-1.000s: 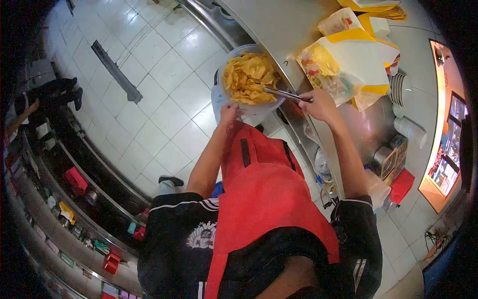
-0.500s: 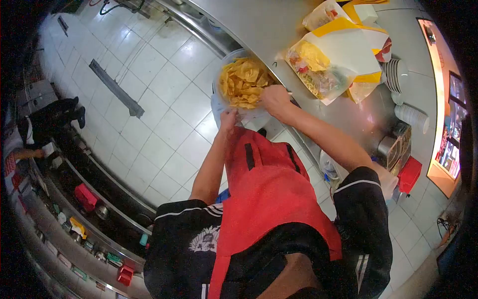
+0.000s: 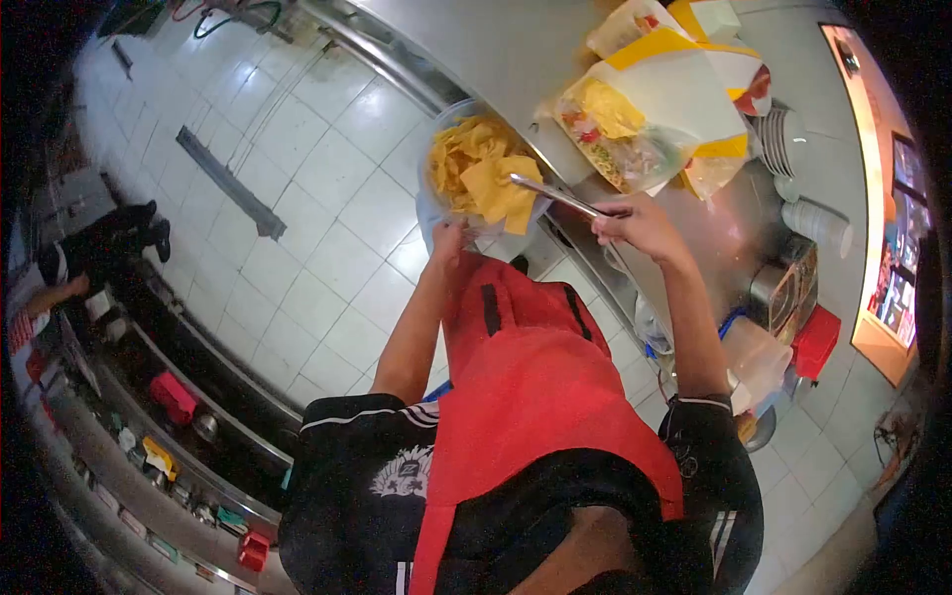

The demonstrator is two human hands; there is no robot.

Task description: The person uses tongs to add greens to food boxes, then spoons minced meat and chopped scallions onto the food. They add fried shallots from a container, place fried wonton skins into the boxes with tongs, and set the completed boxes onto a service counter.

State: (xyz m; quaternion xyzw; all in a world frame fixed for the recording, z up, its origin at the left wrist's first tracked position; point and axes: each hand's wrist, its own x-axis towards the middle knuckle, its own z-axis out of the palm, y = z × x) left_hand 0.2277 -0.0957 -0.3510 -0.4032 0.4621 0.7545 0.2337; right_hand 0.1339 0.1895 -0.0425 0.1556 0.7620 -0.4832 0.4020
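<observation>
Yellow fried chips [image 3: 461,157] fill a round, translucent tub [image 3: 428,203] with a plastic liner, beside the metal counter's edge. At the near rim, the fingers of my left hand [image 3: 451,241] are closed on the tub's edge. My right hand [image 3: 643,230] is wrapped around metal tongs [image 3: 563,198], over the counter edge. The tong tips reach left over the tub, at a few broad, flat chips [image 3: 496,190] lying above the others.
On the steel counter [image 3: 476,50] stand white and yellow paper food boxes [image 3: 659,94], one with chips and wrapped food. Stacked white bowls [image 3: 778,144] and a metal box [image 3: 783,283] are farther right. Another person's arm [image 3: 55,296] shows at far left, behind a long counter.
My right hand has drawn back from the tub to the right, and the tongs now show in full. Broad chips appear at their tips. My left hand stays at the rim.
</observation>
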